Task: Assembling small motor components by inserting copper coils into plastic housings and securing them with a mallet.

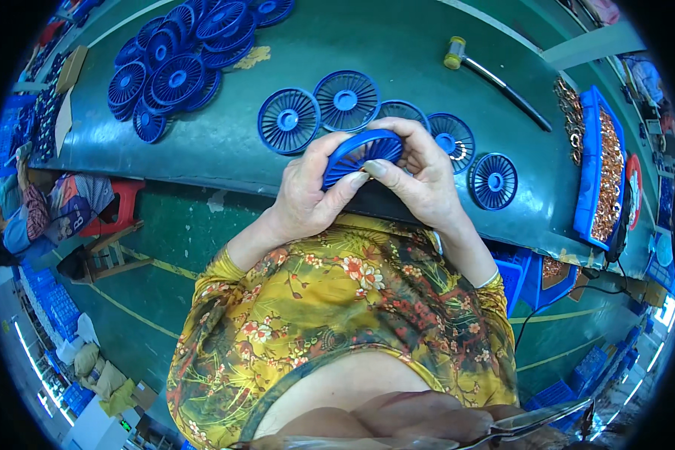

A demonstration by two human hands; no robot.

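Observation:
A blue round plastic grille [371, 142] with radiating slats is tilted up at the table's near edge, held between both my hands. Around its left rim my left hand [304, 184] is closed, and its thumb reaches the middle. My right hand [431, 180] grips the right rim with its thumb pressed beside the other. Something small and brass-coloured seems to sit at the thumb tips, mostly hidden. Just beyond lie several similar grilles, among them one at the left [287, 120], one behind [346, 101] and one at the right [493, 181]. Small metal pieces rest on another grille [451, 142].
A large heap of blue grilles [176, 77] covers the far left of the green table [397, 45]. A mallet [495, 79] lies at the far right. Beyond it stands a blue tray [589, 180] of small copper-coloured parts. Another person [34, 214] sits at the left near a red stool [126, 206].

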